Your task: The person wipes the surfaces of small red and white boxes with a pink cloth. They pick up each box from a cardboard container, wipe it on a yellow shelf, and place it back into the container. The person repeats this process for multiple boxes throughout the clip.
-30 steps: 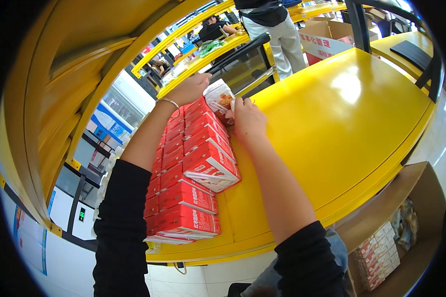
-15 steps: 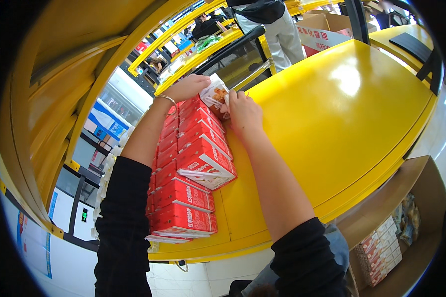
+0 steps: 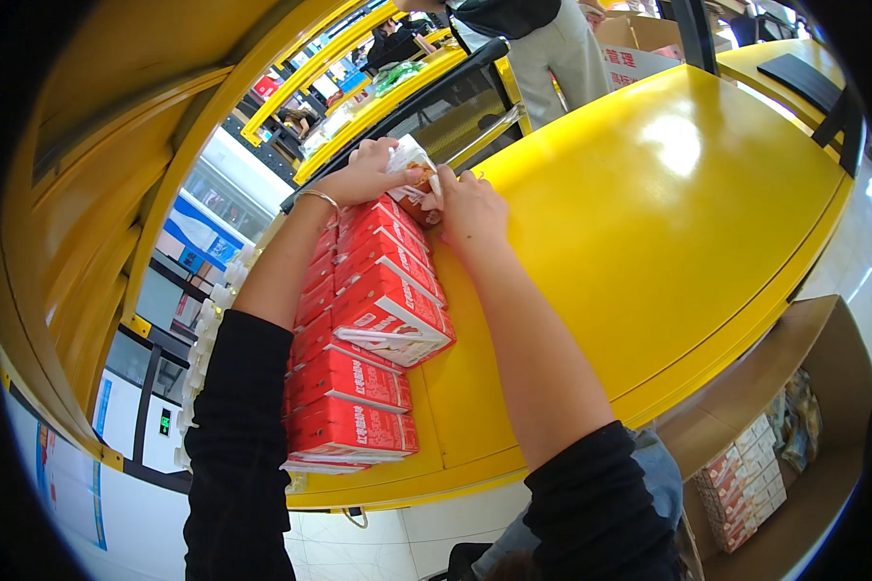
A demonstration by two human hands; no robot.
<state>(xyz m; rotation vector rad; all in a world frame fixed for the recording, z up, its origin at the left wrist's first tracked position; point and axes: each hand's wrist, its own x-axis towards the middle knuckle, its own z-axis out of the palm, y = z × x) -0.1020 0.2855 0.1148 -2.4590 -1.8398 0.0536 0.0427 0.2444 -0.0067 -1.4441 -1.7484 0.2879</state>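
two bare hands are seen at the upper middle of the frame, a left hand (image 3: 363,176) and a right hand (image 3: 470,208). one white-and-orange packet (image 3: 415,167) is held between them. one silver bangle (image 3: 317,197) is worn on the left wrist. red cartons (image 3: 383,310) are stacked in two rows at the centre left; about seven can be counted in the nearer row, while the farther row is mostly hidden. one yellow counter (image 3: 649,223) is counted. one other person (image 3: 543,44) is seen at the top edge.
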